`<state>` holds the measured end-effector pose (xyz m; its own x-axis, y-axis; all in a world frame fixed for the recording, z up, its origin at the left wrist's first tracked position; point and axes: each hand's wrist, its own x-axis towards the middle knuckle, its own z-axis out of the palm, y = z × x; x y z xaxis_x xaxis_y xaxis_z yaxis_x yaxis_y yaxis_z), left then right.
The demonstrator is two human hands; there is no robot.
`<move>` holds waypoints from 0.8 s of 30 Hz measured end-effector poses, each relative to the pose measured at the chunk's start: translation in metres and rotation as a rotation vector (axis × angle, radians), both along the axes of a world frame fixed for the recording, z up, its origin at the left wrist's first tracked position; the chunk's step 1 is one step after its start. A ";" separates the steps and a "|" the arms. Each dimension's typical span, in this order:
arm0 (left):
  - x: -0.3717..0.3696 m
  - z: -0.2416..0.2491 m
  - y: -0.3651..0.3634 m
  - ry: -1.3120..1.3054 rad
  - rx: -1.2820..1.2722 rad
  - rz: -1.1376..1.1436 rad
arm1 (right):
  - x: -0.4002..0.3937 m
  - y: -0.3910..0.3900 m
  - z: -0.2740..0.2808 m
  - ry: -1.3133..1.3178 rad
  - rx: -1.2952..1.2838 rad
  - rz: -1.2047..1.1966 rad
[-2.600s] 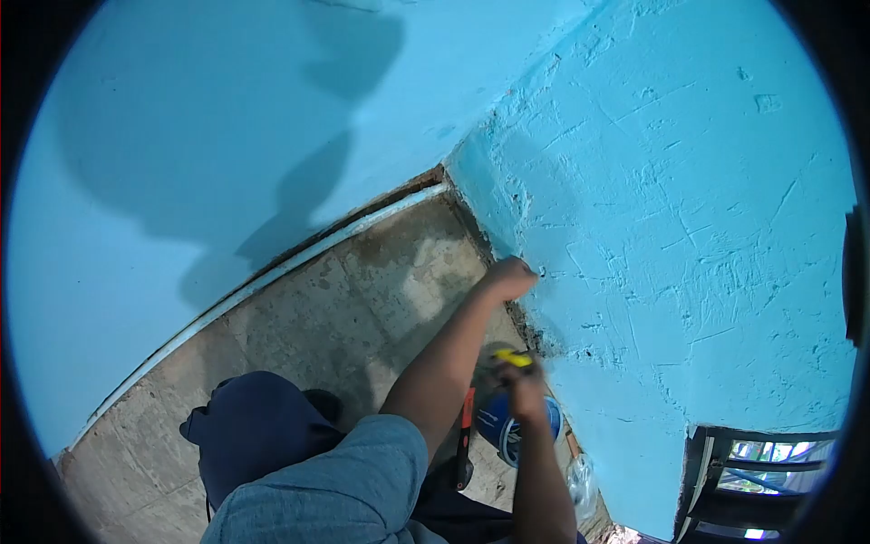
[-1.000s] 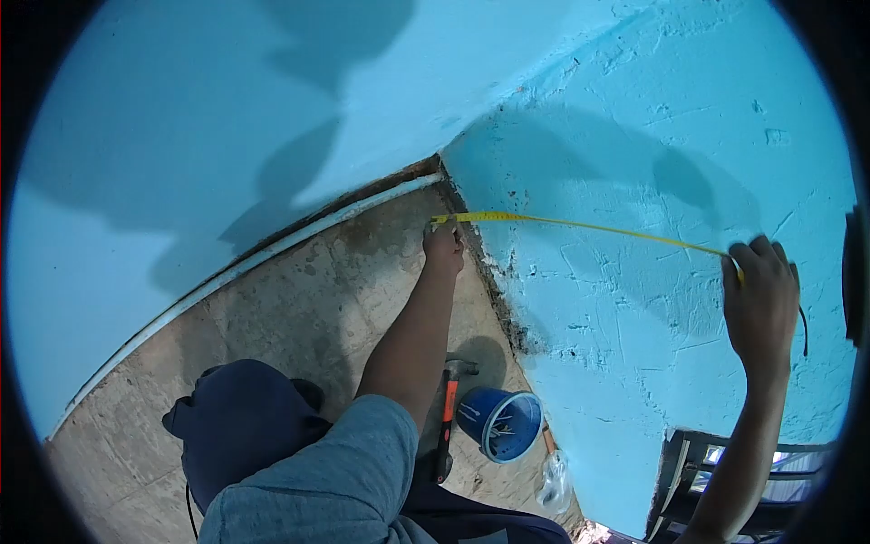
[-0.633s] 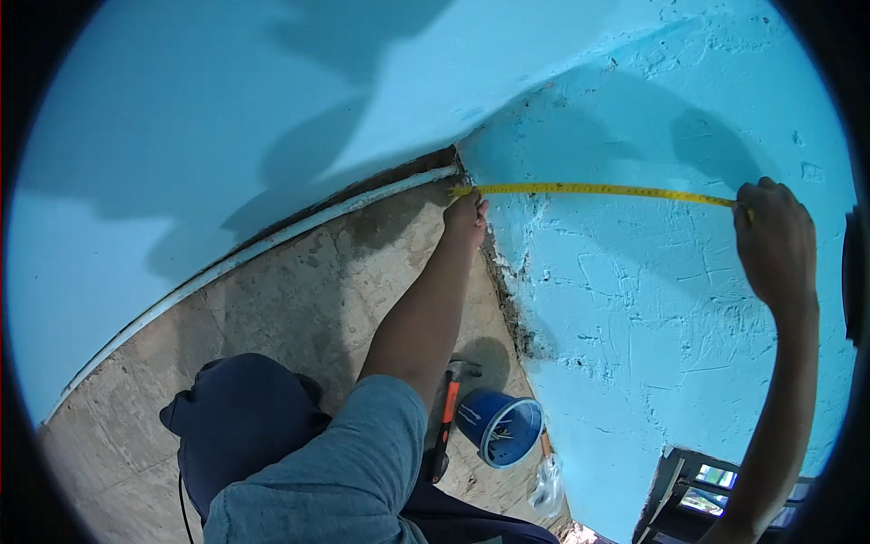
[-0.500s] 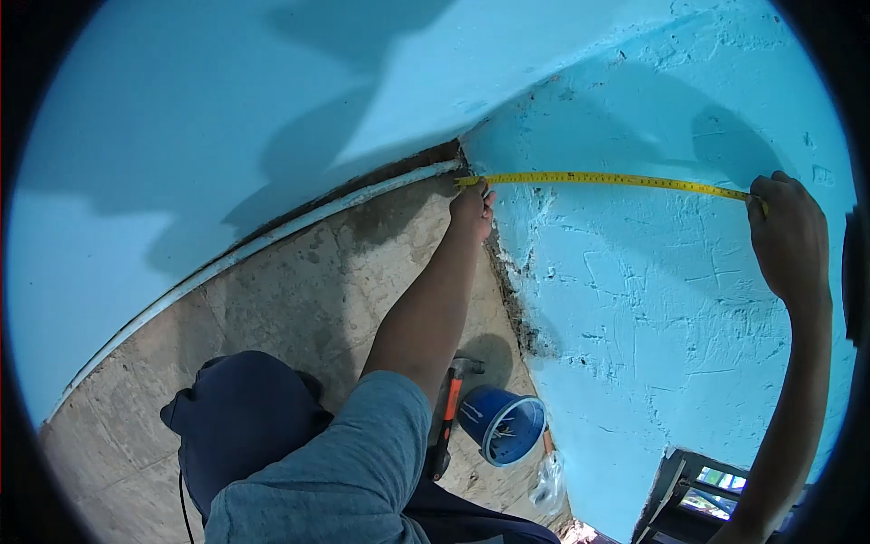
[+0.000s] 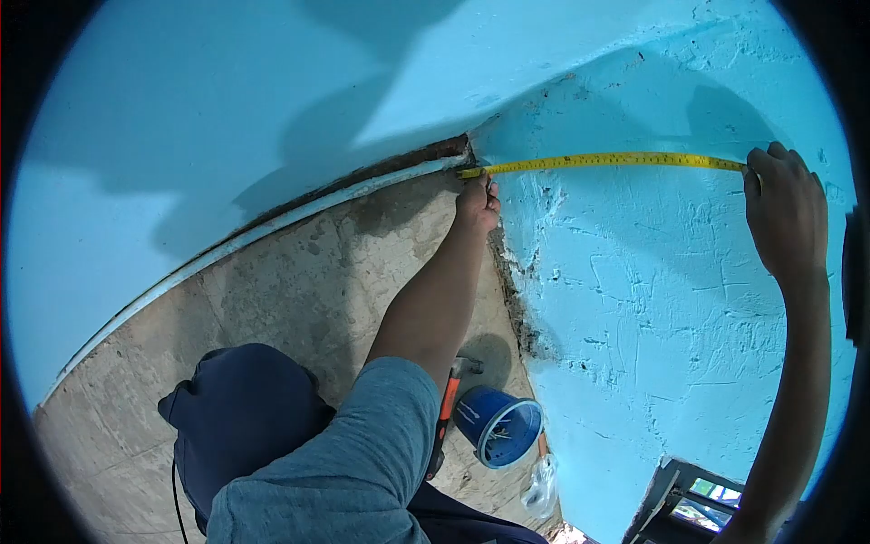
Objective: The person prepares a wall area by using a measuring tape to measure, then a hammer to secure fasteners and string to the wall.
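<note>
A yellow tape measure blade [image 5: 616,160] stretches across the rough blue wall [image 5: 634,299], from the floor corner to the right. My left hand [image 5: 478,201] is closed on the blade close to its end, beside the base of the wall. Over on the right, my right hand [image 5: 787,213] is closed round the other end of the visible blade, its back towards me. Whether a tape case sits inside that hand is hidden. The blade runs nearly straight, with a slight upward bow.
On the concrete floor [image 5: 272,281] stands a blue bucket [image 5: 489,422] with small items inside, beside a hammer [image 5: 448,403] with an orange and black handle. A clear plastic bag [image 5: 541,490] lies near the wall. A pale pipe [image 5: 272,231] follows the left wall's base. Dark navy cloth [image 5: 249,426] fills the lower left.
The blade and both hands sit slightly higher in view. Its right part has risen most, and its end by my left hand has tilted a little. Both hands keep their hold.
</note>
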<state>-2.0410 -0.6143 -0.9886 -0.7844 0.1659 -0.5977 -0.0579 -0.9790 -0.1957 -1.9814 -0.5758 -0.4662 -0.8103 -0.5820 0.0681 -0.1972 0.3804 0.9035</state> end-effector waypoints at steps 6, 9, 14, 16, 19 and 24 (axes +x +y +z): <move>-0.011 0.001 0.006 -0.038 0.021 0.003 | -0.006 -0.008 0.001 0.013 -0.002 -0.025; -0.014 0.001 0.007 -0.050 -0.009 0.003 | -0.016 0.000 0.002 0.025 0.046 0.061; -0.012 0.007 0.002 -0.069 -0.029 0.007 | -0.021 -0.005 -0.001 0.039 0.072 0.062; -0.014 0.011 0.003 -0.097 -0.021 0.015 | -0.023 -0.006 0.000 0.035 0.073 0.078; -0.010 0.014 0.005 -0.111 0.070 0.022 | -0.022 -0.006 0.006 0.024 0.034 0.093; 0.002 0.023 0.004 -0.194 0.000 0.117 | -0.017 -0.008 0.007 -0.008 0.014 0.137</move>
<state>-2.0389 -0.6100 -0.9653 -0.6689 0.0810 -0.7389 0.0945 -0.9767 -0.1926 -1.9982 -0.5842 -0.4591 -0.7236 -0.6881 0.0531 -0.2535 0.3366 0.9069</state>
